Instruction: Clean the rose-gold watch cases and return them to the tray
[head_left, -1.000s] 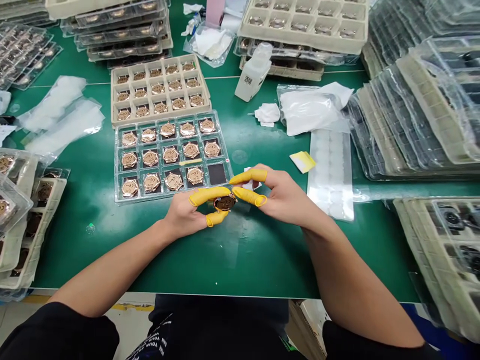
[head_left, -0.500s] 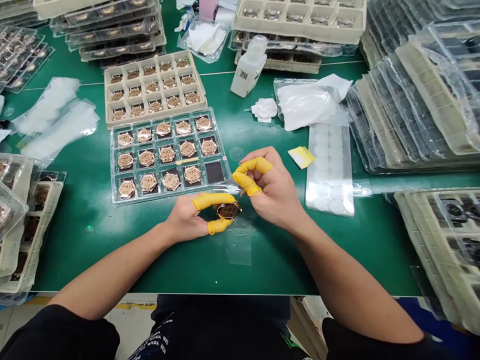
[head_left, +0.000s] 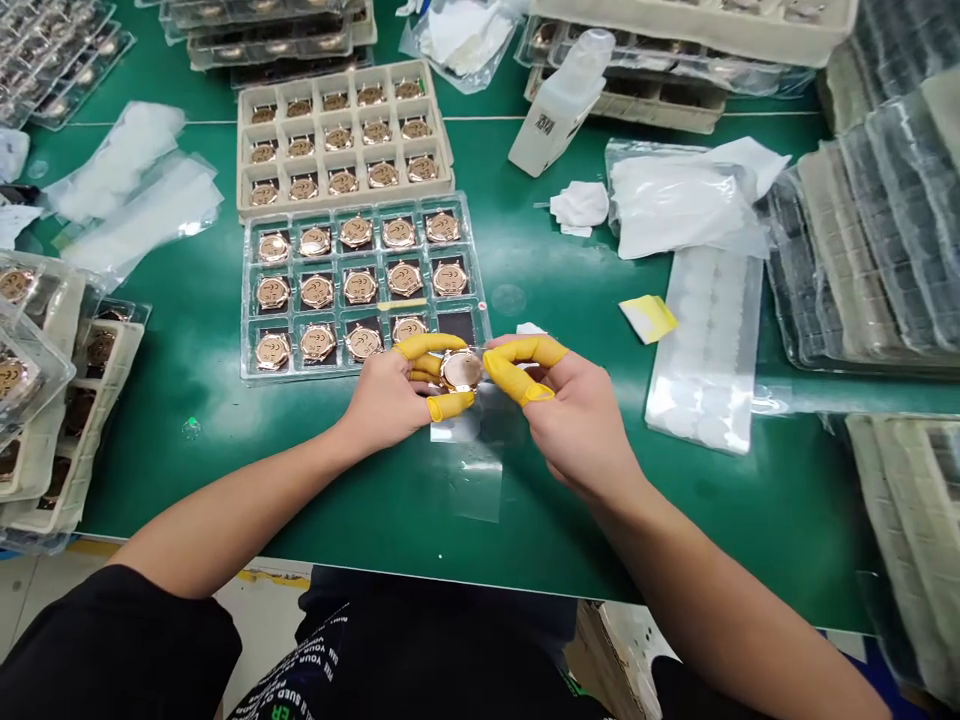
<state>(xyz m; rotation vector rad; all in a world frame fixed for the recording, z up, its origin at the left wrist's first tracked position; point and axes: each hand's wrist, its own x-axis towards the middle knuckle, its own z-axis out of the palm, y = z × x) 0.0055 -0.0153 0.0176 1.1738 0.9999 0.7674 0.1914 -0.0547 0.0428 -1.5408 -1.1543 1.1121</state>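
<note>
My left hand (head_left: 397, 395) pinches a round rose-gold watch case (head_left: 460, 370) between fingertips in yellow finger cots. My right hand (head_left: 570, 400), also in yellow cots, meets the case from the right with thumb and forefinger pressed to its edge. Both hands hover over the green mat, just in front of a clear plastic tray (head_left: 364, 285) filled with similar cases; its near right cell (head_left: 457, 325) is empty. A clear film strip (head_left: 474, 470) lies on the mat under the hands.
A beige tray of cases (head_left: 343, 137) sits behind the clear one. A white bottle (head_left: 559, 105), wipes (head_left: 579, 205), a plastic bag (head_left: 679, 205) and a white sticker sheet (head_left: 709, 345) lie to the right. Tray stacks line both sides and the back.
My right hand came back from its raised pinch to the watch case. Both hands shifted up toward the clear tray, and the view moved down and to the left.
</note>
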